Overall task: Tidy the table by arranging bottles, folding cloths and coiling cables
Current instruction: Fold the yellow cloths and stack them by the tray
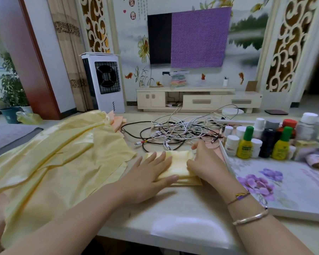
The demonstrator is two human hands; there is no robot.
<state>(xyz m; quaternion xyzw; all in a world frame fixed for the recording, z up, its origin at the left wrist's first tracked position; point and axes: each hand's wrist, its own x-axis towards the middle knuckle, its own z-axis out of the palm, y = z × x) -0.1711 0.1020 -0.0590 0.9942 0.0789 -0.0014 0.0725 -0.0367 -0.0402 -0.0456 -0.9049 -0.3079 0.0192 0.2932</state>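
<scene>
A small folded yellow cloth (178, 167) lies on the table in front of me. My left hand (147, 178) presses flat on its left part with straight fingers. My right hand (204, 162) rests on its right edge, fingers curled onto the fabric. A heap of loose yellow cloths (53, 159) spreads over the table's left side. A tangle of white and black cables (177, 131) lies just behind the folded cloth. Several bottles (265, 140), white, yellow with green caps, and dark, stand grouped at the right.
A floral tray (283, 183) holds the bottles and some folded cloths (318, 161) at its far right. Orange cloth pieces (118, 120) peek out behind the yellow heap. The pale table (173, 223) ends at a near edge below my arms.
</scene>
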